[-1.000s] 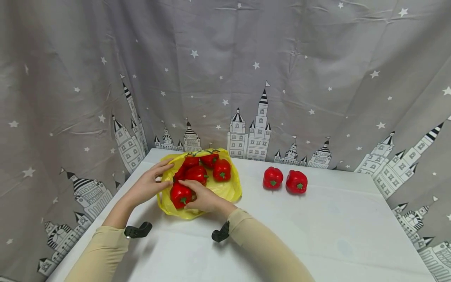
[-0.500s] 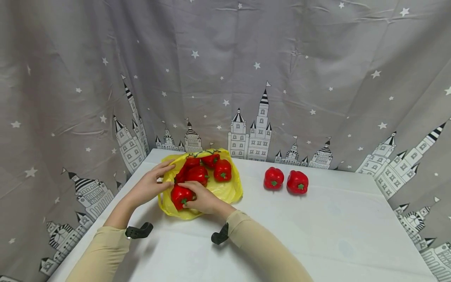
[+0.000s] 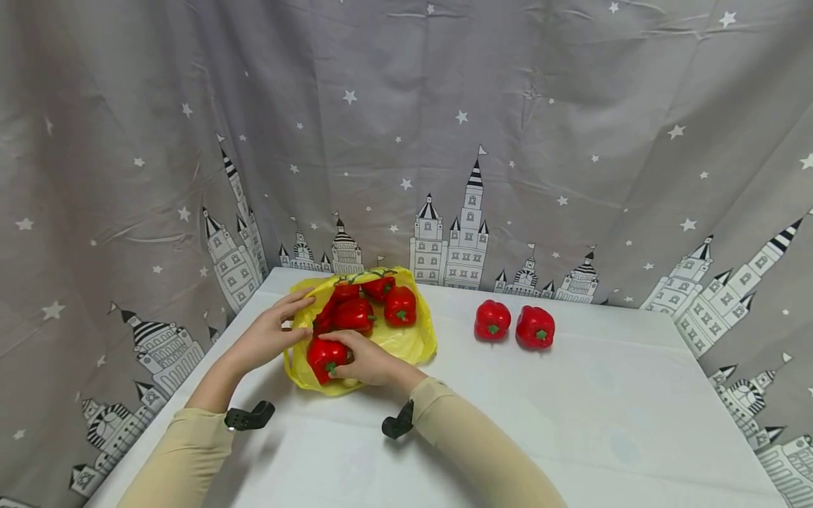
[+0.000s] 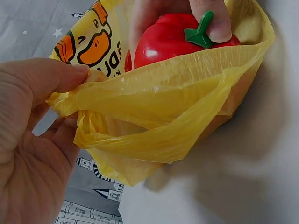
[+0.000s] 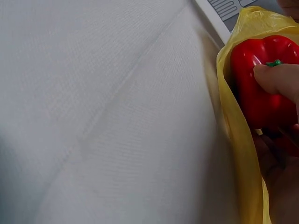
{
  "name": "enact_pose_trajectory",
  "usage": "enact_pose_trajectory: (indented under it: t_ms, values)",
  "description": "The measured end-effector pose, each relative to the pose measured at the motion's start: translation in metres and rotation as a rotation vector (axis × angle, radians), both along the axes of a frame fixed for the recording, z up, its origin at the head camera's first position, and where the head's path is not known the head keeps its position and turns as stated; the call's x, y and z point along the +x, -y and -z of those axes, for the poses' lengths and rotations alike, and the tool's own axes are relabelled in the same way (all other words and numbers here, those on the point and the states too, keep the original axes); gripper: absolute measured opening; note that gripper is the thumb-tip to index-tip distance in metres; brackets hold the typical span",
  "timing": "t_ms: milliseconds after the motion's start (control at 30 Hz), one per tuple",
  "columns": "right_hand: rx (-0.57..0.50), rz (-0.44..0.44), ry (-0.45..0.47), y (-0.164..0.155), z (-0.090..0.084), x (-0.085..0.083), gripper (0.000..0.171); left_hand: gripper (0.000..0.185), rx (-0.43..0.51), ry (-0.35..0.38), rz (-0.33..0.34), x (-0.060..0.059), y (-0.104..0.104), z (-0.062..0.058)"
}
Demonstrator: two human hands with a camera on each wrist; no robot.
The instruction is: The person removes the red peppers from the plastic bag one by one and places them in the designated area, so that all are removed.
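Gripping the front red pepper (image 3: 325,356) is the right hand (image 3: 368,361), fingers curled over it with a fingertip sitting right by the green stem, which the left wrist view shows really clearly. That pepper sits at the mouth of the yellow bag (image 3: 406,342), at about 6 o'clock of the pile, half inside the plastic and just touching the folded lip. The left hand (image 3: 269,335) pinches the bag's edge at roughly 9 o'clock between thumb and fingers, holding the opening up and apart. Four more peppers (image 3: 371,303) lie bunched deeper in the bag toward 12 o'clock, though I can't tell if another hides under them. Over at 3 o'clock, well apart from the bag, two loose peppers (image 3: 514,324) sit side by side on the white worktop (image 3: 571,423). My read is this is the grab-one-pepper stage of moving peppers between bag and worktop; whether it's heading out or in isn't something the pictures settle, though the pair already outside makes me lean toward out. Either way the next bit looks like it needs a firm hold on a smooth, round thing so it doesn't roll, plus the left hand keeping that thin plastic lip out of the way so it doesn't snag the stem or drag the whole bag along.
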State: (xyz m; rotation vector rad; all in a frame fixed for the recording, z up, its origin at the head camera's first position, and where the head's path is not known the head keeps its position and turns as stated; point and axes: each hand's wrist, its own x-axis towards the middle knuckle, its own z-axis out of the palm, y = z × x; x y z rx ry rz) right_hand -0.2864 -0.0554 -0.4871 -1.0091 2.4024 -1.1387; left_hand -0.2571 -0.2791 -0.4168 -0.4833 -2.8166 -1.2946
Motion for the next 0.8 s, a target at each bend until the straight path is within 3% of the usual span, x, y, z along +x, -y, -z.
enact_pose_trajectory:
  t_ms: [567,800]
  values:
    - [-0.056,0.02,0.055,-0.041,-0.018,0.006,0.062,0.061,-0.012,-0.008,-0.004,-0.001,0.0,-0.001]
    - [-0.088,0.047,0.073,-0.076,-0.036,0.009,0.063,0.06,-0.01,-0.009,0.002,0.015,-0.01,-0.023]
